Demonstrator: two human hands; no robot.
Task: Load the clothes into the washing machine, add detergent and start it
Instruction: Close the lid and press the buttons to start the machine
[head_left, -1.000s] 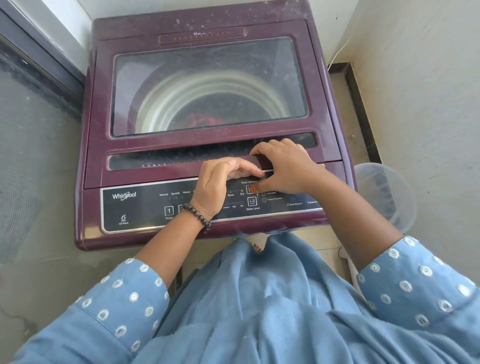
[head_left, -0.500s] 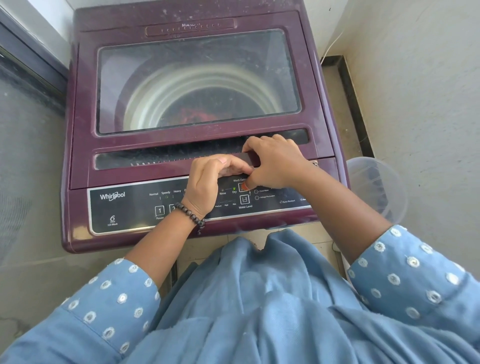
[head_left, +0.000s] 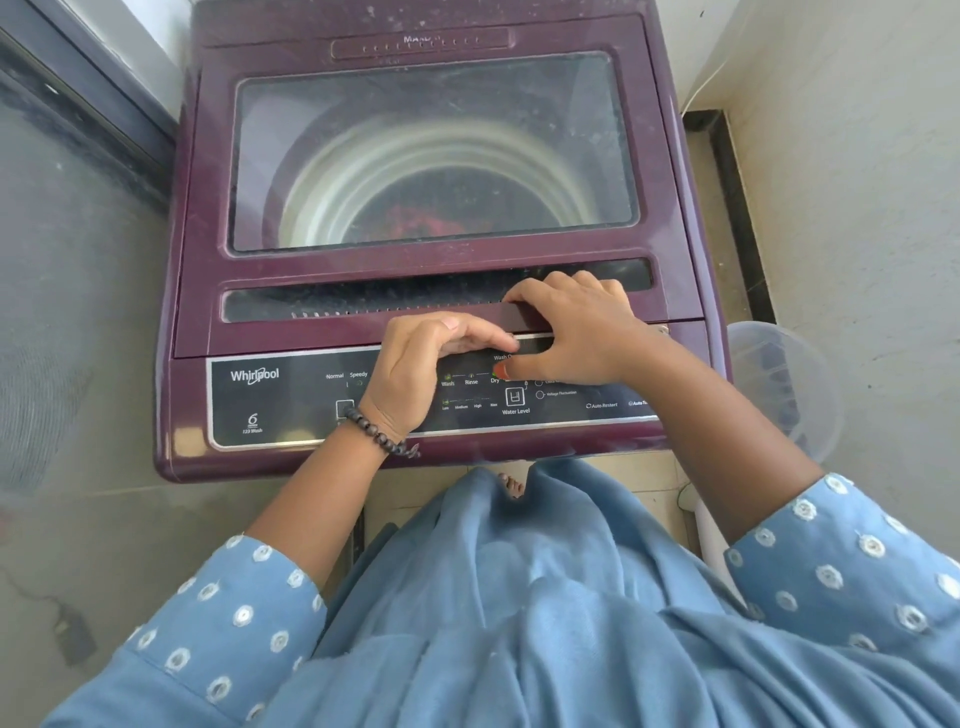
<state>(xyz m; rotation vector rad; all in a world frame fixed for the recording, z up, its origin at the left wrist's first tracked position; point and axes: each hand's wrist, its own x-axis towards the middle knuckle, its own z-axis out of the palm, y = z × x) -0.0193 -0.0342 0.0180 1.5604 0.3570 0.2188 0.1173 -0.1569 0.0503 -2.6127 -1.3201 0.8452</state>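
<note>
I see the maroon, dusty washing machine (head_left: 436, 249) with its glass lid closed and red clothes (head_left: 426, 221) deep in the ribbed drum. My right hand (head_left: 576, 332) curls over the lid's front edge, thumb on the glossy control panel (head_left: 270, 400); my left hand (head_left: 415, 364) rests there with bent fingers, holding nothing. A clear plastic tub (head_left: 779, 384) stands just beside the machine on the right.

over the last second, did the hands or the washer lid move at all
Hardly anything changed. The right hand keeps its fingers curled over the lid edge, thumb on the control panel; the left hand stays beside it. Lid stays closed, red clothes inside. Only the camera shifted.
</note>
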